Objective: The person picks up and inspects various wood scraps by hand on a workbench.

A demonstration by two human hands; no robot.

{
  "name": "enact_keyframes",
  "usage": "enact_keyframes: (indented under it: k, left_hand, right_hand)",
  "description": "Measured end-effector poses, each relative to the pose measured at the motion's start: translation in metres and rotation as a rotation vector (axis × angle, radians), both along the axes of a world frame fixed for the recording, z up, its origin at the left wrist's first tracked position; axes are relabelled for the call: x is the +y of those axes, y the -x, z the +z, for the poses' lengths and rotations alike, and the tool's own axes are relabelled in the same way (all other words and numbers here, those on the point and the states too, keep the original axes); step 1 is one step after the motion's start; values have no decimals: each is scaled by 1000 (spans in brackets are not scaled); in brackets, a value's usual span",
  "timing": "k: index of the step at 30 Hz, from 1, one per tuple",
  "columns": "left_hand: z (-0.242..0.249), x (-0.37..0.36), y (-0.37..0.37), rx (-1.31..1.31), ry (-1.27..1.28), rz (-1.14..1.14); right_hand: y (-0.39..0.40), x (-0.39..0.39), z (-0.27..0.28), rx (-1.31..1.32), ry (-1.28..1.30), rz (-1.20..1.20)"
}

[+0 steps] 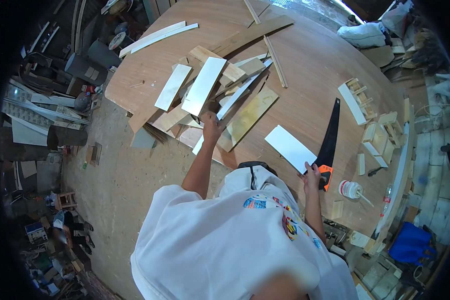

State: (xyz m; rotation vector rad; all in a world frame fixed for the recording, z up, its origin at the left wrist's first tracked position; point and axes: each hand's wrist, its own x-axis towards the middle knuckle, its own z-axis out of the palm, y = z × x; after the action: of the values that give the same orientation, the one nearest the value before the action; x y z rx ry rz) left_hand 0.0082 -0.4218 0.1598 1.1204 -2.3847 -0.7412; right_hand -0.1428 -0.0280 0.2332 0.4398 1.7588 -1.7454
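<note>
While your left hand [211, 125] grips a white board [203, 86] from the offcut pile, your right hand [311, 175] pins another white panel [291, 148] flat (handsaw [329, 140] beside it).

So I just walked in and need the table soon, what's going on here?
A person in a white shirt leans over a big wooden table. The left hand reaches into a pile of boards. The right hand rests on the end of a white board beside a handsaw. A glue bottle lies nearby.
</note>
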Motion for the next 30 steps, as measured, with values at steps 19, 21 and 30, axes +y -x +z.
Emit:
enact_keyframes:
  k: [19, 21, 30]
  left_hand:
    - [116, -62, -11, 359, 281, -116]
    - [128, -75, -7, 407, 322, -97]
    - [147, -151, 10, 109, 772, 233]
  right_hand:
    - [6, -5, 1, 32, -31, 12]
    - [6, -5, 0, 27, -28, 7]
    - [6, -7, 0, 25, -17, -3]
